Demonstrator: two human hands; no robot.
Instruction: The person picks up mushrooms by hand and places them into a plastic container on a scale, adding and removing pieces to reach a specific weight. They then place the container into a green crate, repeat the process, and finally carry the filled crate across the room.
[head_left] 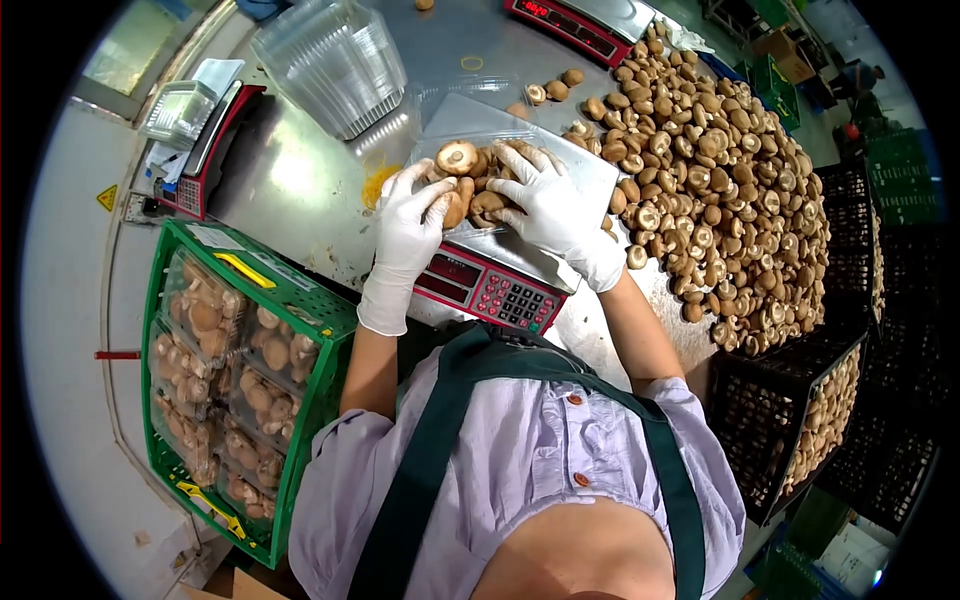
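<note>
a green crate (325, 322) of packed mushroom trays sits at the left – a stack of clear empty trays (335, 62) beyond (second scale (205, 150) beside), dark crates (800, 420) at right.

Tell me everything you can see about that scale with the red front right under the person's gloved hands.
The scale is a flat counter model with a red front panel, a dark digital display and a block of small keys. Its top is a pale metal platter, standing on the steel table beside the big mushroom heap. A clear plastic tray of brown mushrooms sits on the platter. The white-gloved left hand and right hand rest over those mushrooms. The display digits are too small to read.
</note>
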